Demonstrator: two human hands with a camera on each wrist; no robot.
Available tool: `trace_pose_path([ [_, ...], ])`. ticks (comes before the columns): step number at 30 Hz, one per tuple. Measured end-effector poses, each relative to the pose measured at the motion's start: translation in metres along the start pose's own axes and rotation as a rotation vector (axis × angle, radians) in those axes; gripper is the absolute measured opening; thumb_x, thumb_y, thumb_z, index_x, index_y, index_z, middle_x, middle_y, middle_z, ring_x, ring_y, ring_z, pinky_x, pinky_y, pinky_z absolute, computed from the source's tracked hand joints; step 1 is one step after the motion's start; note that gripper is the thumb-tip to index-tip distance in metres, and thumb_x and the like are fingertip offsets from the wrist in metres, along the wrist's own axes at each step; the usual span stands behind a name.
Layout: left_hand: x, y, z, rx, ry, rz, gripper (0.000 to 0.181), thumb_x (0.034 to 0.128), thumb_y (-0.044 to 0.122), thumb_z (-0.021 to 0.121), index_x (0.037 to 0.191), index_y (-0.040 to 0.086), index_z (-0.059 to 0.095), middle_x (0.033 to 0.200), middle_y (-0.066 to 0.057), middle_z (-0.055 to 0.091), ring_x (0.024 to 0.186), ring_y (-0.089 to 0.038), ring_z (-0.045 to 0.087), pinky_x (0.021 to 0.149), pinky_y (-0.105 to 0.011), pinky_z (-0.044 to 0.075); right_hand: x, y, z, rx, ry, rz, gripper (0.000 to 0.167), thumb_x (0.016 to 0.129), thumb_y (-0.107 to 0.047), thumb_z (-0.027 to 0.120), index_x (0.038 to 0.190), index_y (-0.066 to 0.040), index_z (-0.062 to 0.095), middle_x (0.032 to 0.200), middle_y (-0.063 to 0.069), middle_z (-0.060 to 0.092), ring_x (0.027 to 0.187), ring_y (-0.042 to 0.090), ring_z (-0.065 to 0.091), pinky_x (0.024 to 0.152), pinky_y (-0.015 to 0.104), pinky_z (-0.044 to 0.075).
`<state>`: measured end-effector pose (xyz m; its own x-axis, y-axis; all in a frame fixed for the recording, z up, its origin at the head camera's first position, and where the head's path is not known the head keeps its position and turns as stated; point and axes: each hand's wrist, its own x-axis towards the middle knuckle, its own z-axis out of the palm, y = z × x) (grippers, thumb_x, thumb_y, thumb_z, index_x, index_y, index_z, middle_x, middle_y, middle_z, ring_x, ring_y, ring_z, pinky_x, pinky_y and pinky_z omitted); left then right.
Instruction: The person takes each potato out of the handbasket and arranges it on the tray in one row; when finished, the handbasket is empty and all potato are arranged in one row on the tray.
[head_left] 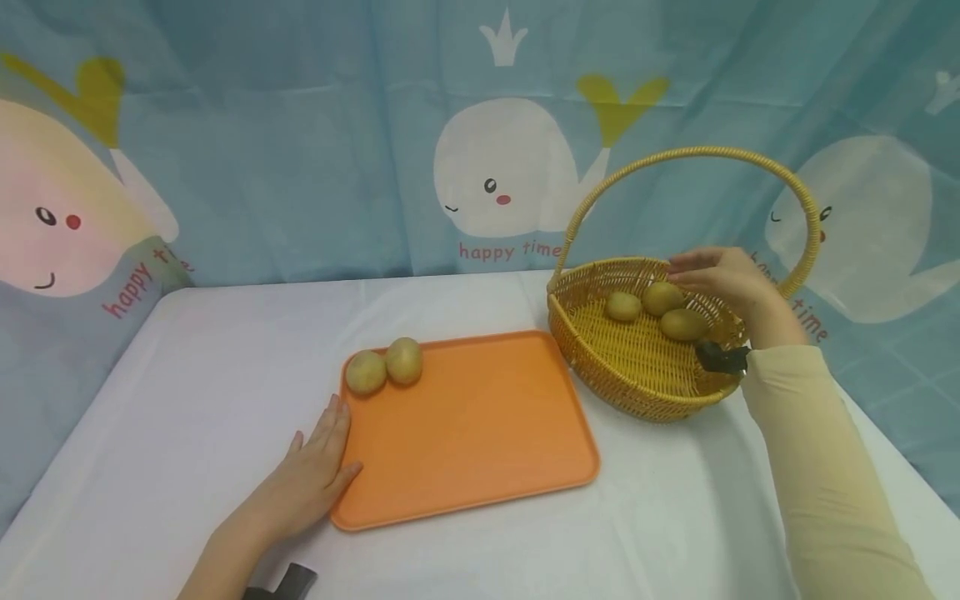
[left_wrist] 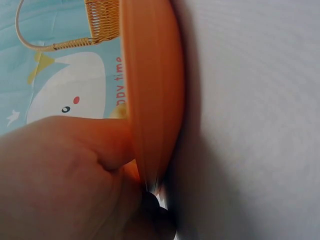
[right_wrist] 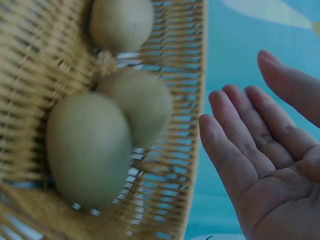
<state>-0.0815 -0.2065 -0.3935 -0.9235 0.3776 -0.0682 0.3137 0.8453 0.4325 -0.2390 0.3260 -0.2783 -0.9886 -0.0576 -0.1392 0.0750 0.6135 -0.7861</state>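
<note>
An orange tray (head_left: 465, 425) lies on the white cloth, two round brownish potatoes (head_left: 404, 361) touching at its back left corner. My left hand (head_left: 300, 492) rests at the tray's left edge, thumb over the rim and fingers extended along the side; in the left wrist view the hand (left_wrist: 65, 175) is against the tray's rim (left_wrist: 155, 75). Over the back right rim of the wicker basket (head_left: 637, 400) hovers my right hand (head_left: 723, 279), empty, fingers spread. Inside the basket lie three potatoes (head_left: 683, 324); the right wrist view shows them (right_wrist: 90, 150) beside the open palm (right_wrist: 280, 185).
The basket's tall handle (head_left: 697, 152) arches above it, at the tray's right. Behind the table hangs a blue curtain (head_left: 300, 167) with printed whales. White cloth (head_left: 187, 375) covers the table.
</note>
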Motion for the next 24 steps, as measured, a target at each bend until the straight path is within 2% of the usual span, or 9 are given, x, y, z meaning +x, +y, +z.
trace_pose_path([
  [4,0.000,0.000,0.000,0.003,0.004,0.002,0.072,0.0954,0.023,0.054,0.144,-0.013,0.016,0.151,-0.031,0.009,0.138,-0.046,0.013,0.101,-0.070,0.011,-0.001,0.004,0.003,-0.129,-0.017,0.041,0.053,0.092,-0.024,0.063,0.134,0.005,0.048,0.129,0.016,0.057,0.108,0.018,0.056,0.099,0.044,0.041],
  [6,0.000,0.001,-0.001,0.003,0.006,0.003,0.072,0.0953,0.023,0.054,0.144,-0.013,0.016,0.151,-0.031,0.009,0.138,-0.046,0.013,0.101,-0.070,0.011,-0.002,0.008,0.005,-0.166,-0.040,0.061,0.051,0.090,-0.021,0.064,0.131,0.006,0.049,0.128,0.019,0.057,0.114,0.031,0.052,0.100,0.049,0.039],
  [8,0.000,0.001,-0.001,0.002,0.005,0.004,0.072,0.0955,0.023,0.054,0.144,-0.013,0.016,0.151,-0.031,0.009,0.138,-0.046,0.013,0.101,-0.070,0.011,-0.003,0.012,0.007,-0.166,-0.067,0.073,0.049,0.089,-0.015,0.064,0.129,0.010,0.049,0.125,0.021,0.058,0.117,0.037,0.049,0.101,0.053,0.036],
  [12,0.000,0.001,-0.001,-0.006,0.001,0.005,0.071,0.0960,0.024,0.053,0.145,-0.013,0.016,0.151,-0.031,0.009,0.138,-0.046,0.012,0.101,-0.070,0.011,-0.003,0.021,0.011,-0.073,-0.095,0.140,0.046,0.088,-0.005,0.059,0.128,0.015,0.046,0.125,0.023,0.054,0.117,0.037,0.046,0.095,0.055,0.041],
  [16,0.000,0.001,-0.001,-0.010,-0.001,0.005,0.071,0.0961,0.024,0.053,0.145,-0.013,0.016,0.151,-0.031,0.009,0.138,-0.046,0.012,0.101,-0.070,0.010,-0.005,0.023,0.013,-0.059,-0.088,0.211,0.045,0.083,0.000,0.059,0.125,0.012,0.046,0.117,0.022,0.052,0.105,0.034,0.049,0.085,0.049,0.049],
  [19,0.000,0.000,0.000,-0.016,0.002,0.005,0.071,0.0961,0.023,0.053,0.144,-0.013,0.016,0.151,-0.031,0.008,0.138,-0.045,0.011,0.101,-0.070,0.010,-0.006,0.024,0.014,-0.122,-0.107,0.214,0.047,0.080,-0.002,0.063,0.124,0.010,0.050,0.112,0.017,0.053,0.096,0.028,0.051,0.080,0.040,0.049],
  [24,0.000,0.000,0.000,-0.023,0.006,0.008,0.070,0.0963,0.022,0.052,0.144,-0.013,0.015,0.151,-0.031,0.008,0.138,-0.045,0.011,0.101,-0.070,0.010,-0.003,0.027,0.018,-0.136,-0.211,0.178,0.052,0.082,-0.009,0.068,0.128,0.010,0.050,0.109,0.012,0.060,0.090,0.023,0.057,0.079,0.041,0.050],
])
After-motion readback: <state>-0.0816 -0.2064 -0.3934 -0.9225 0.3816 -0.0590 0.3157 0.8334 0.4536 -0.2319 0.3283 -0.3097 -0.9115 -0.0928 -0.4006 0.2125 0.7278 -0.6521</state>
